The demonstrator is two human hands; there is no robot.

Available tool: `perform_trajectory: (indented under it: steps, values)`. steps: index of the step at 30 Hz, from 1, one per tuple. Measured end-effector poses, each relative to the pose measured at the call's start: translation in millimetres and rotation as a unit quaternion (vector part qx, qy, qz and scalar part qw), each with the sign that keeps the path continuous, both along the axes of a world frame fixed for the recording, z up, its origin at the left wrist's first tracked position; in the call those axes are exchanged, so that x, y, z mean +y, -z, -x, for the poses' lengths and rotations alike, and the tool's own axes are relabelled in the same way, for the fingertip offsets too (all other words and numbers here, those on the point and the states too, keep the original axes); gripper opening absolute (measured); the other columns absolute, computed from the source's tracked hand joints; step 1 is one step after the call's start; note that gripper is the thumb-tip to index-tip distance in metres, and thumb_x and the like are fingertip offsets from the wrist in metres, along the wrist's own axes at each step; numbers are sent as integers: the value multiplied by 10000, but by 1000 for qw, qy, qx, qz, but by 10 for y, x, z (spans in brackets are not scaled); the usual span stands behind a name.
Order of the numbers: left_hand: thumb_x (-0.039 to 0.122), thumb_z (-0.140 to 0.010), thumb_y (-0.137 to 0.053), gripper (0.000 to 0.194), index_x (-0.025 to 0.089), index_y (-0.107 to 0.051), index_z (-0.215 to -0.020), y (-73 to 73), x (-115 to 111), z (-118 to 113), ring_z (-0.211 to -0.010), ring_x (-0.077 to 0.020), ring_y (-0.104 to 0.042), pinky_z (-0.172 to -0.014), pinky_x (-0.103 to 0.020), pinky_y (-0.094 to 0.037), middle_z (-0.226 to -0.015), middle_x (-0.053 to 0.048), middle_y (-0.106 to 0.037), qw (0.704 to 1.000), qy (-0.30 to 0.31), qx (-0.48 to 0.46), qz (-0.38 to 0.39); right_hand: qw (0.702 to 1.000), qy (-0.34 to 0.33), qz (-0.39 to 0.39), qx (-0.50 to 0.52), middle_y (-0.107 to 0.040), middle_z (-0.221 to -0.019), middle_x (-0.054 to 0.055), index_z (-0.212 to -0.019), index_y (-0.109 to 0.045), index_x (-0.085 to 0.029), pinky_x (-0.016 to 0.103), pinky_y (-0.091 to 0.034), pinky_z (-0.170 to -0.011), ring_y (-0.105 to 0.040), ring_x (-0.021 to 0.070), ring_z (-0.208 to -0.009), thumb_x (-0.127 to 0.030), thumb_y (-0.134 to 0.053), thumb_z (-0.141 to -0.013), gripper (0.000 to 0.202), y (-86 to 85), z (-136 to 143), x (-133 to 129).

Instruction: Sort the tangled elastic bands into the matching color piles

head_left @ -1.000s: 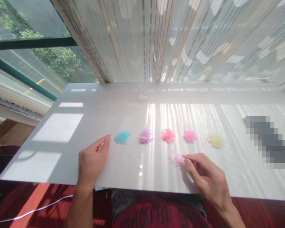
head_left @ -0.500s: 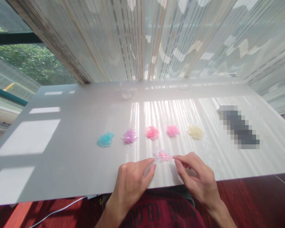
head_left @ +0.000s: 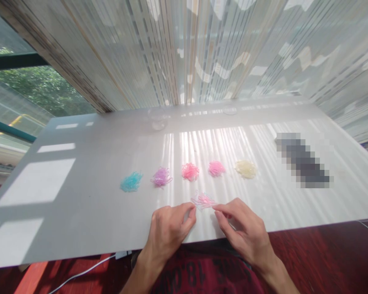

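Observation:
A small mixed pile of pink and pale bands [head_left: 204,200] lies near the table's front edge, between my two hands. My left hand [head_left: 173,224] is at its left side, thumb and index fingertip close together; whether something thin is between them is too small to tell. At the pile's right side, my right hand [head_left: 241,222] has its index fingertip on the bands and its thumb a little apart. Behind stand five piles in a row: blue [head_left: 131,181], purple [head_left: 161,177], coral pink [head_left: 190,172], pink [head_left: 216,168] and pale yellow [head_left: 246,169].
A clear round container [head_left: 158,120] sits at the back of the white table [head_left: 95,163], with a clear round lid [head_left: 230,110] farther right. A blurred dark object [head_left: 303,160] lies on the right. Striped curtains hang behind the table.
My left thumb and index finger have drawn together beside the mixed pile. The right index fingertip now touches its right edge. The whole view has shifted slightly.

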State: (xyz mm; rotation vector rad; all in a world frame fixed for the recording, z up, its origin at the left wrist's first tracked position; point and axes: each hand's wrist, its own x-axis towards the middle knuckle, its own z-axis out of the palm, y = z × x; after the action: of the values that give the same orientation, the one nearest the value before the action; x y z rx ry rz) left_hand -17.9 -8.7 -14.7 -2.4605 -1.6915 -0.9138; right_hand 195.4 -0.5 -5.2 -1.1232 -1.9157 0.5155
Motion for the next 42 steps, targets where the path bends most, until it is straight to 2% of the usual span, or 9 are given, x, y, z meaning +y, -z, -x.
perform_trajectory:
  steps: [7,13,17,21,29,36,42]
  values:
    - [177,-981,-630,124,197,-703,-883,-94,-54,74,-415,-108,-462,-495,-284,-344,-512,76,-561,997,65,-45,-25,998,-54,1,-15,-707,-875,39,-1193,-667,-213,297,-611,-701,-685,172,-783,-163,-638,-976,224,35,100,12]
    - [134,-971,-653,63,193,-675,-963,-153,-103,102,-441,-106,-455,-523,-278,-344,-517,94,-519,992,97,-80,-28,995,-96,25,0,-710,-830,19,-1044,-678,-217,265,-563,-681,-659,146,-737,-152,-604,-1000,108,25,167,14]
    - [198,-973,-680,62,185,-692,-1032,-105,-129,127,-432,-95,-441,-516,-266,-344,-503,111,-461,991,73,-105,-43,994,-106,22,6,-698,-822,14,-1046,-672,-215,261,-536,-674,-640,143,-731,-145,-600,-1003,109,-6,198,24]
    - [282,-977,-692,125,187,-719,-1055,-69,-177,157,-421,-73,-442,-525,-232,-378,-496,121,-427,988,45,-145,-13,993,-115,7,16,-707,-837,17,-1068,-665,-213,259,-535,-679,-642,144,-742,-118,-603,-994,135,-38,246,37]
    - [239,-952,-697,57,217,-746,-933,-74,-242,192,-418,-59,-418,-545,-207,-397,-494,123,-393,981,25,-189,23,989,-145,21,2,-719,-848,21,-1061,-671,-209,265,-536,-693,-648,149,-759,-139,-604,-1004,112,-69,339,38]
    - [169,-905,-695,41,201,-717,-892,-119,-225,260,-424,-59,-322,-481,-190,-336,-538,121,-273,971,44,-233,40,988,-155,18,-10,-700,-825,17,-1062,-670,-209,267,-528,-675,-635,150,-735,-155,-594,-1011,106,-81,386,42]
    - [171,-903,-674,53,186,-717,-876,-154,-288,350,-428,-54,-270,-451,-179,-285,-562,115,-228,968,11,-243,55,985,-169,19,0,-703,-831,16,-1040,-655,-209,280,-530,-692,-642,151,-738,-134,-605,-989,103,-72,472,78]
